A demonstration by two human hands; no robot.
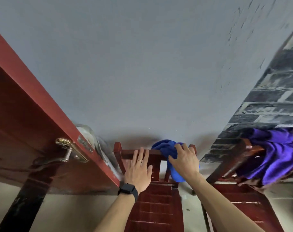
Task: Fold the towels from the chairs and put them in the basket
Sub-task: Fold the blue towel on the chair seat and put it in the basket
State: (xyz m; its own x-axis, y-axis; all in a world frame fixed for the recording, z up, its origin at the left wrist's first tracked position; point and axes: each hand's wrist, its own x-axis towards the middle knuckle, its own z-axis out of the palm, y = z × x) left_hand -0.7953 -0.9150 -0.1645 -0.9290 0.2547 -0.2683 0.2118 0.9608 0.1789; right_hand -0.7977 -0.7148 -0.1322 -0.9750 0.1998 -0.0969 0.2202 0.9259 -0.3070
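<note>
A blue towel (164, 146) hangs bunched over the top rail of a dark red wooden chair (156, 198) straight ahead, against the grey wall. My right hand (184, 161) grips the towel at the rail, fingers curled into the cloth. With fingers straight and spread, my left hand (139, 171) hovers at the chair's back rail, left of the towel, holding nothing. A purple towel (276, 154) is draped over the back of a second red chair (243, 195) at the right. No basket is in view.
A red door (33, 131) with a brass handle (67, 148) stands open at the left, close to the chair. A grey cloth (98, 144) hangs behind the door edge. A brick-patterned wall (268, 101) rises at the right. Pale floor shows between the chairs.
</note>
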